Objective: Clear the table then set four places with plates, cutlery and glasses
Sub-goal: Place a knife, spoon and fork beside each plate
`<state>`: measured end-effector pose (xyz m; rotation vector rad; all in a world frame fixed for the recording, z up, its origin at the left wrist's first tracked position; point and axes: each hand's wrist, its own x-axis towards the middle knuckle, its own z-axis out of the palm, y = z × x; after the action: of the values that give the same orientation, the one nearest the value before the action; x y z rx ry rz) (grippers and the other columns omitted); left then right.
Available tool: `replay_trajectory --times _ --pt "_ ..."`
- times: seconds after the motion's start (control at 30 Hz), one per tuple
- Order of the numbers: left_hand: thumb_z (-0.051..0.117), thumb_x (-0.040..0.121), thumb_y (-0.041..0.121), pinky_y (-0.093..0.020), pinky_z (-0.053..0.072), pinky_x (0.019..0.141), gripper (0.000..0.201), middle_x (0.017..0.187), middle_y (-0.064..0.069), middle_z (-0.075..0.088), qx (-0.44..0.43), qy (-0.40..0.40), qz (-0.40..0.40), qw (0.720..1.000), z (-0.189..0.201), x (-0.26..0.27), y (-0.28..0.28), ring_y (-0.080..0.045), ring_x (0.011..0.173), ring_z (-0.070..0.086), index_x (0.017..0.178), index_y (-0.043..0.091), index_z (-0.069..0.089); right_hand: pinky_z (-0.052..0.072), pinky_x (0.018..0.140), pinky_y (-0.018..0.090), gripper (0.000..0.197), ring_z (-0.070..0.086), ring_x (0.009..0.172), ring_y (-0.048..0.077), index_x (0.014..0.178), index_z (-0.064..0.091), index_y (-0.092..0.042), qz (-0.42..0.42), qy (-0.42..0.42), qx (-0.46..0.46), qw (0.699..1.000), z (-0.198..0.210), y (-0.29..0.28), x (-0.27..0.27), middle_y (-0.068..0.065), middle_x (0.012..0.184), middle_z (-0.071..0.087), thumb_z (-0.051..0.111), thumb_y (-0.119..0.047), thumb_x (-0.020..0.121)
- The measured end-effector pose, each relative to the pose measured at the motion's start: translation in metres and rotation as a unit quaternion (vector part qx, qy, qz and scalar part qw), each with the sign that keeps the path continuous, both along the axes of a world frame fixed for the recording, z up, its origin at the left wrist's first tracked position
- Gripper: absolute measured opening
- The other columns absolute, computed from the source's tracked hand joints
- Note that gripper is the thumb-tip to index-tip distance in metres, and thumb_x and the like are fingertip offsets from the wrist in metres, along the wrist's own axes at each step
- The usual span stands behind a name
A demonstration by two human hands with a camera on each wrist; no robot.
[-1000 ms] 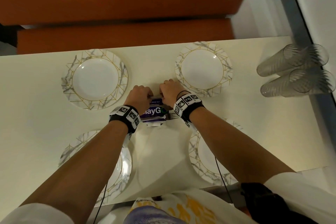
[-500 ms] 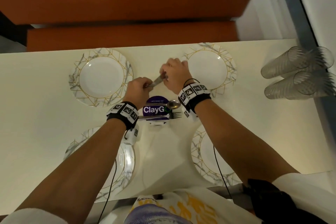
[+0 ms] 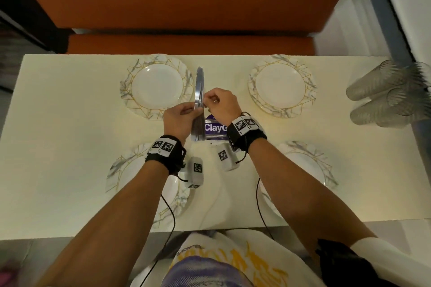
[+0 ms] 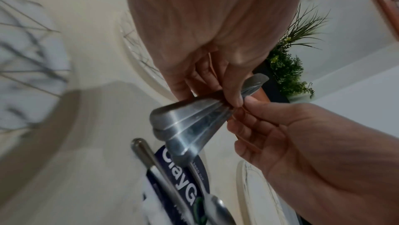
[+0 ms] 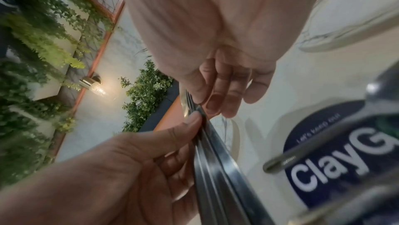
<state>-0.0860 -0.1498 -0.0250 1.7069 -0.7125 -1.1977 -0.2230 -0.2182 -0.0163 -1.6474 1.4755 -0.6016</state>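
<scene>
While the left hand [image 3: 180, 119] grips a fanned bundle of knives [image 3: 199, 102] by the handles, thumb clamped across them, the right hand [image 3: 221, 106] pinches the bundle just above that grip with thumb and fingertips. The blades point away from the person, raised over the table [image 3: 70, 147]. Taking the bundle as landmark: directly under its handle ends lies a round purple card [image 3: 215, 129] reading "ClayG", with more cutlery [image 4: 164, 177] lying across it, partly hidden by the right wrist. Four plates [image 3: 157, 86] sit around the bundle, two beyond it to either side, two nearer the person, both half covered by the forearms. Well to its right, four glasses [image 3: 391, 93] lie on their sides at the table's end. Beyond it stands an orange bench [image 3: 186, 42].
</scene>
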Motion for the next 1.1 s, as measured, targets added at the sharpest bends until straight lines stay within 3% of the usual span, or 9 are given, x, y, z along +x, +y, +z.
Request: replay_trajectory --times 0.13,0.3,0.43,0.53,0.67,0.73,0.9,0.97,1.1 --pt "0.082 0.084 0.013 -0.052 0.064 0.084 0.016 0.089 -0.010 0.080 0.018 0.024 -0.014 0.999 -0.003 0.013 0.037 -0.031 0.086 0.077 0.100 0.009 0.079 0.058 0.081 0.031 0.016 0.071 0.083 0.013 0.097 0.075 -0.014 -0.027 0.009 0.053 0.998 -0.007 0.035 0.007 -0.003 0.091 0.076 0.066 -0.027 0.093" --pt "0.085 0.082 0.018 -0.049 0.065 0.082 0.016 0.088 -0.009 0.080 0.042 0.023 -0.001 0.999 -0.013 0.029 0.087 -0.031 0.089 0.077 0.096 0.012 0.078 0.052 0.064 0.020 0.028 0.065 0.057 0.001 0.083 0.074 -0.010 -0.054 0.004 0.102 0.993 -0.014 0.091 0.003 -0.005 0.069 0.071 0.055 -0.024 0.099" --pt "0.085 0.083 0.019 -0.048 0.065 0.083 0.019 0.091 -0.006 0.080 0.055 0.021 -0.011 0.998 -0.024 0.043 0.125 -0.026 0.089 0.078 0.100 0.013 0.078 0.053 0.070 0.028 0.027 0.066 0.065 0.012 0.067 0.070 -0.016 -0.063 0.060 0.138 0.987 -0.034 0.147 -0.002 -0.002 0.066 0.071 0.058 -0.020 0.090" --pt "0.086 0.082 0.019 -0.048 0.064 0.083 0.021 0.092 -0.006 0.080 0.068 0.018 -0.014 0.997 -0.029 0.050 0.147 -0.026 0.090 0.078 0.101 0.014 0.078 0.046 0.067 0.020 0.013 0.062 0.067 0.010 0.078 0.071 -0.016 -0.067 0.096 0.154 0.981 -0.047 0.179 -0.001 -0.001 0.077 0.070 0.064 -0.015 0.089" --pt "0.086 0.083 0.021 -0.049 0.064 0.083 0.021 0.091 -0.006 0.080 0.071 0.013 -0.025 0.997 -0.033 0.060 0.171 -0.026 0.090 0.078 0.101 0.014 0.078 0.054 0.084 0.026 0.014 0.069 0.090 0.022 0.092 0.077 -0.007 -0.048 0.155 0.142 0.977 -0.053 0.202 0.002 0.006 0.095 0.076 0.065 -0.014 0.091" --pt "0.085 0.083 0.020 -0.048 0.065 0.083 0.020 0.090 -0.006 0.080 0.070 0.010 -0.028 0.997 -0.033 0.063 0.178 -0.025 0.088 0.078 0.100 0.014 0.078 0.050 0.086 0.023 0.015 0.070 0.094 0.023 0.095 0.079 -0.008 -0.040 0.187 0.135 0.972 -0.055 0.207 0.003 0.006 0.099 0.077 0.066 -0.015 0.091" --pt "0.085 0.084 0.019 -0.048 0.065 0.083 0.019 0.089 -0.005 0.080 0.065 0.006 -0.030 0.997 -0.031 0.067 0.186 -0.025 0.088 0.078 0.100 0.014 0.078 0.032 0.056 0.009 0.012 0.069 0.092 0.021 0.095 0.076 -0.010 -0.047 0.211 0.131 0.967 -0.058 0.212 -0.001 0.006 0.099 0.075 0.065 -0.012 0.091" --pt "0.085 0.084 0.019 -0.048 0.064 0.084 0.019 0.089 -0.005 0.080 0.065 0.004 -0.027 0.998 -0.031 0.068 0.186 -0.024 0.089 0.078 0.101 0.015 0.078 0.039 0.063 0.015 0.014 0.067 0.094 0.022 0.102 0.070 -0.013 -0.052 0.190 0.114 0.974 -0.060 0.216 -0.003 0.007 0.101 0.071 0.064 -0.010 0.090" --pt "0.085 0.084 0.020 -0.049 0.064 0.084 0.018 0.090 -0.004 0.080 0.060 0.001 -0.023 0.998 -0.029 0.071 0.185 -0.024 0.090 0.078 0.100 0.016 0.078 0.051 0.091 0.037 0.050 0.056 0.106 0.028 0.134 0.053 -0.024 0.041 0.197 0.055 0.978 -0.064 0.224 -0.011 0.008 0.116 0.054 0.066 -0.012 0.088"
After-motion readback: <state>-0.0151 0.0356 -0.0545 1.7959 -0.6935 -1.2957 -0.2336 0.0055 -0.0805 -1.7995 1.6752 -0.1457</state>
